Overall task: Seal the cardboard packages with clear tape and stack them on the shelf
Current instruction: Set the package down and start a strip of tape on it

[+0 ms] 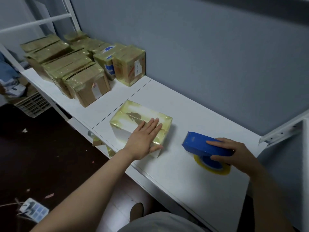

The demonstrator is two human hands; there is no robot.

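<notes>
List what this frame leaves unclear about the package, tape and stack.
Head view: the left hand covers the near top of the taped package.
Head view: the tape roll is half hidden by the blue dispenser and the right hand gripping it; its loose end cannot be seen.
Head view: labels on the stacked packages are too small to read; front ones hide the rear ones.

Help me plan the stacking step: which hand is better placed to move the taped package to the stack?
Left, probably. The left hand lies flat on the taped package, nearer the stacked packages; the right hand grips the blue tape dispenser, farther away.
</notes>
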